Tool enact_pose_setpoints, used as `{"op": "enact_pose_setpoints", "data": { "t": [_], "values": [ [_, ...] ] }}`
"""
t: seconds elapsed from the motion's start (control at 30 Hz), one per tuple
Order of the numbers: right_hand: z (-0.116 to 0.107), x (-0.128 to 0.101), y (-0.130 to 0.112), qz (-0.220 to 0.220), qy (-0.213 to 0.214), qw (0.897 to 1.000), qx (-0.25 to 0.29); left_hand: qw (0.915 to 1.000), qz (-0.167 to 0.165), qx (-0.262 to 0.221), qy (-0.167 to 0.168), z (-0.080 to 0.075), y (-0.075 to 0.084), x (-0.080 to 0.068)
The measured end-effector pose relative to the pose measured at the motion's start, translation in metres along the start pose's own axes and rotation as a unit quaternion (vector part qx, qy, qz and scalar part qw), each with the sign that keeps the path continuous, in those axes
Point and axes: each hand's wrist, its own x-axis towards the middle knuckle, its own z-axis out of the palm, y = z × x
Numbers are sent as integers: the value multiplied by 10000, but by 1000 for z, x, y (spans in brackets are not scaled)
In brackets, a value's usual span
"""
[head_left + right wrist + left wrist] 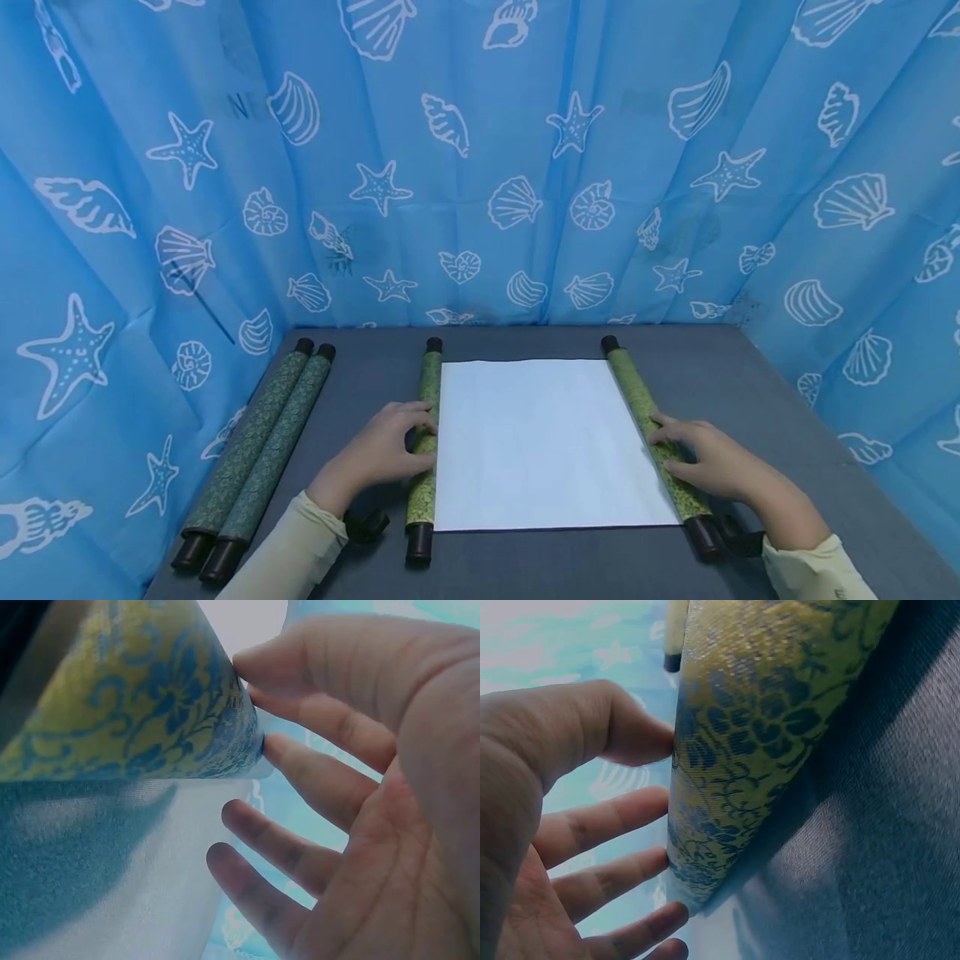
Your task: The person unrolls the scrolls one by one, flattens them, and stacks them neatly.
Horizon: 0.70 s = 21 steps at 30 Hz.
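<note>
While a scroll (555, 446) lay opened out on the grey table (540, 562), the left hand (382, 446) touched its left roll (426, 443) and the right hand (712, 458) its right roll (663, 450). A white sheet (547, 433) spanned the space between the rolls. Neither hand was clenched: fingers were spread, with contact by the tips along each roll's outer side.

Handling, as judged: the rolls were probably stiff, light and inclined to turn if let go; their covering was likely only mildly slippery. The sheet was considered thin, flexible and liable to crease, so the covered rolls or their dark end caps (418, 546) were the proper places to take hold.

The head view alone showed the sheet's full face and two darker green rolls (281, 450) side by side at the left. The left wrist view disclosed a blue floral pattern on yellow. The right wrist view established a detail obscure from above: the two lowest fingers (255, 889) appeared clear of the roll.
</note>
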Motion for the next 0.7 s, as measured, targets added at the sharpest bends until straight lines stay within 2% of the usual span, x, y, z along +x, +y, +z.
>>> {"op": "enact_pose_setpoints", "data": {
  "t": [0.23, 0.7],
  "values": [
    [-2, -1, 1, 170, 58, 9997, -171, 9997, -12, 186, 178, -4, -2, -2],
    [-4, -1, 4, 330, 5, 9991, -256, 9996, -194, 161, 100, -10, -9, -8]
  ]
}}
